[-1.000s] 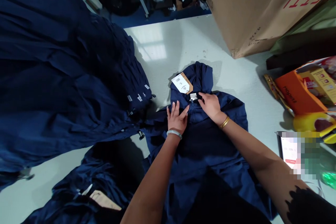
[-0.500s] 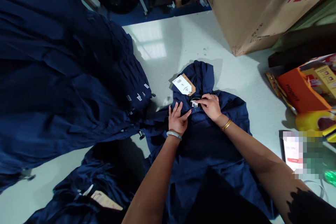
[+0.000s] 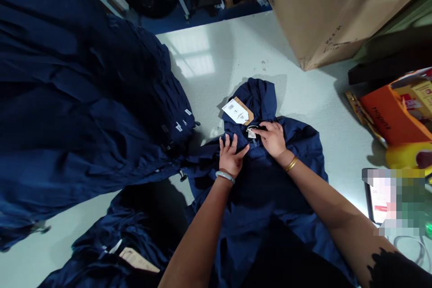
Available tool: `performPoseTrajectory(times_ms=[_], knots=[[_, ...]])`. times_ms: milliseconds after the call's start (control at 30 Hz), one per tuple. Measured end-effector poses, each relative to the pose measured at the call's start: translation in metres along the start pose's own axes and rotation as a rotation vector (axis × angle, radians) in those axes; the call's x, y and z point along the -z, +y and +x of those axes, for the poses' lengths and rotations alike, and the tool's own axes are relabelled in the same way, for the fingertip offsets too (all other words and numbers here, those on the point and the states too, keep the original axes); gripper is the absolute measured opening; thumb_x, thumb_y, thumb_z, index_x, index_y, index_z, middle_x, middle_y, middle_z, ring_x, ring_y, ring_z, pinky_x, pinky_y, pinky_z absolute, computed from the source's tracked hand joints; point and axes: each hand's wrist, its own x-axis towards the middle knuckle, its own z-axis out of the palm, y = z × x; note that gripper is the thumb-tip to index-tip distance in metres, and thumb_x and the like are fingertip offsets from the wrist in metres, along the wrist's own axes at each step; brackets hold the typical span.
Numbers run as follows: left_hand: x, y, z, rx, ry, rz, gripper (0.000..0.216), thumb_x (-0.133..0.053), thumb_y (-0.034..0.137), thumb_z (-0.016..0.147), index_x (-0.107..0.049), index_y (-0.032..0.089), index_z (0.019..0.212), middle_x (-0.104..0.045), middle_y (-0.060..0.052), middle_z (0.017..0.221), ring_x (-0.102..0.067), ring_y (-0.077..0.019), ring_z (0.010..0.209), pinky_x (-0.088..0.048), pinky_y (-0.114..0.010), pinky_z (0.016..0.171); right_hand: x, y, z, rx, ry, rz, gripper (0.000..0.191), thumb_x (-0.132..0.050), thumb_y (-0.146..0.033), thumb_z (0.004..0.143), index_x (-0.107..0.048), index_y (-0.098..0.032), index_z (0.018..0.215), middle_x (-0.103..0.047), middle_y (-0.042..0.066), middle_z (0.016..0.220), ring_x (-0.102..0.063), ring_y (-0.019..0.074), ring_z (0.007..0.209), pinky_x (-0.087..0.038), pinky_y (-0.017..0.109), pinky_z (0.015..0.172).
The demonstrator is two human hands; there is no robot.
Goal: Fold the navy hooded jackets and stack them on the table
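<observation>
A navy hooded jacket (image 3: 243,193) lies spread in front of me, with its hood (image 3: 261,94) pointing away. My left hand (image 3: 231,159) rests flat on its front below the collar, fingers spread and holding nothing. Beside the neck opening, my right hand (image 3: 272,139) lies on the fabric with its fingers stretched out, a fingertip touching or right beside the small white neck label (image 3: 251,133). A white hang tag (image 3: 235,111) with a brown card (image 3: 249,118) behind it lies on the hood. A zipper pull (image 3: 254,142) shows just under the label.
A tall heap of navy garments (image 3: 101,99) fills the left side. Another navy garment (image 3: 135,220) with a tan tag (image 3: 138,259) lies lower left. At the right are a cardboard box (image 3: 313,13), an orange bag (image 3: 388,114), a yellow tape roll (image 3: 401,156) and a phone (image 3: 380,198).
Both hands have shifted slightly right and toward me. The neck label now shows more fully, and the hang tag has turned a little.
</observation>
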Motion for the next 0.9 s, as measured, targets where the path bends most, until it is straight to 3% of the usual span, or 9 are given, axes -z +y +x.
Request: performPoseTrajectory(times_ms=[167, 333, 500, 633, 700, 767, 833, 900], knots=[[-0.004, -0.003, -0.001, -0.019, 0.018, -0.014, 0.058, -0.067, 0.007, 0.085, -0.075, 0.043, 0.13, -0.036, -0.002, 0.171, -0.01, -0.0395, 0.163, -0.015, -0.077, 0.126, -0.002, 0.0, 0.001, 0.013, 0.011, -0.009, 0.04, -0.056, -0.015, 0.1, -0.081, -0.039, 0.12, -0.068, 0.005, 0.134, -0.057, 0.0251, 0.116, -0.034, 0.046, 0.114], [-0.001, -0.003, -0.001, -0.011, 0.055, -0.026, 0.057, -0.066, 0.007, 0.085, -0.076, 0.04, 0.13, -0.035, -0.003, 0.172, -0.012, -0.0391, 0.163, -0.018, -0.075, 0.126, 0.001, 0.003, -0.002, 0.014, 0.073, 0.067, 0.042, -0.052, -0.01, 0.098, -0.084, -0.036, 0.104, -0.069, 0.003, 0.128, -0.059, 0.0241, 0.117, -0.035, 0.052, 0.118], [0.004, -0.005, 0.001, 0.123, 0.217, -0.107, 0.046, -0.058, 0.021, 0.095, -0.072, 0.031, 0.137, -0.045, -0.009, 0.167, -0.03, -0.0334, 0.16, -0.024, -0.065, 0.129, 0.028, 0.025, -0.009, -0.045, 0.251, 0.14, 0.04, -0.049, -0.017, 0.098, -0.08, -0.03, 0.121, -0.067, 0.01, 0.133, -0.06, 0.0286, 0.124, -0.036, 0.058, 0.122], [0.02, -0.02, 0.026, 0.32, 0.372, -0.241, 0.057, -0.046, 0.041, 0.103, -0.057, 0.017, 0.154, -0.054, -0.017, 0.159, -0.046, -0.0291, 0.152, -0.035, -0.05, 0.128, 0.049, 0.046, 0.015, -0.159, 0.311, 0.161, 0.038, -0.051, -0.033, 0.101, -0.074, -0.021, 0.129, -0.068, 0.017, 0.132, -0.059, 0.0317, 0.129, -0.045, 0.054, 0.116], [0.033, -0.03, 0.049, 0.466, 0.321, -0.239, 0.061, -0.046, 0.047, 0.102, -0.062, 0.009, 0.147, -0.063, -0.025, 0.147, -0.057, -0.0349, 0.141, -0.042, -0.053, 0.121, 0.055, 0.048, 0.038, -0.23, 0.215, 0.13, 0.041, -0.053, -0.044, 0.102, -0.074, -0.017, 0.125, -0.071, 0.019, 0.127, -0.063, 0.032, 0.124, -0.05, 0.049, 0.109], [0.045, -0.04, 0.072, 0.586, 0.156, -0.185, 0.063, -0.055, 0.058, 0.095, -0.073, 0.006, 0.126, -0.07, -0.031, 0.13, -0.064, -0.0437, 0.129, -0.045, -0.06, 0.113, 0.059, 0.044, 0.058, -0.306, 0.02, 0.064, 0.049, -0.054, -0.057, 0.101, -0.076, -0.015, 0.113, -0.075, 0.02, 0.116, -0.068, 0.0323, 0.114, -0.053, 0.044, 0.1], [0.053, -0.047, 0.091, 0.653, 0.005, -0.158, 0.061, -0.067, 0.069, 0.082, -0.078, 0.011, 0.098, -0.074, -0.032, 0.117, -0.065, -0.0488, 0.123, -0.045, -0.064, 0.109, 0.062, 0.038, 0.071, -0.348, -0.142, -0.01, 0.057, -0.055, -0.069, 0.097, -0.077, -0.017, 0.102, -0.076, 0.019, 0.107, -0.071, 0.0314, 0.105, -0.054, 0.041, 0.092], [0.055, -0.051, 0.103, 0.67, -0.011, -0.266, 0.053, -0.075, 0.071, 0.073, -0.072, 0.018, 0.076, -0.077, -0.028, 0.105, -0.068, -0.0472, 0.118, -0.047, -0.06, 0.107, 0.061, 0.033, 0.078, -0.334, -0.178, -0.054, 0.058, -0.058, -0.074, 0.093, -0.075, -0.019, 0.098, -0.077, 0.017, 0.104, -0.072, 0.0304, 0.102, -0.054, 0.038, 0.088]])
